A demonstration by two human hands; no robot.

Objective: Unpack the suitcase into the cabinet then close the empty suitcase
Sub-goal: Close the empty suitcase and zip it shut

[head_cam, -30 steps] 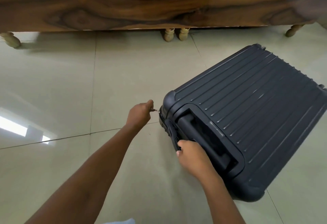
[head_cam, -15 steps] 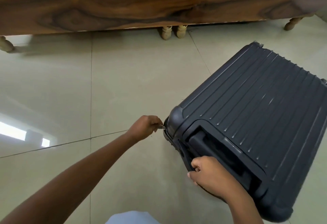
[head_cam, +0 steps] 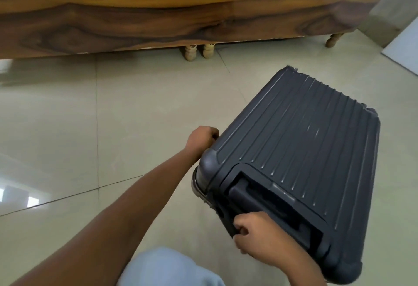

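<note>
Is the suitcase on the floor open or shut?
Shut: the suitcase lies flat, ribbed shell on top, both halves together. Whether it is zipped, cannot tell; the left hand covers that edge.

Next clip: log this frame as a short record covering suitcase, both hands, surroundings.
suitcase: dark, ribbed, flat on the tiled floor, lid down
left hand: fingers curled at the suitcase's side seam; what they pinch is hidden
right hand: grips the suitcase's near end by the handle recess
cabinet: wooden, on turned legs, beyond the suitcase
</note>
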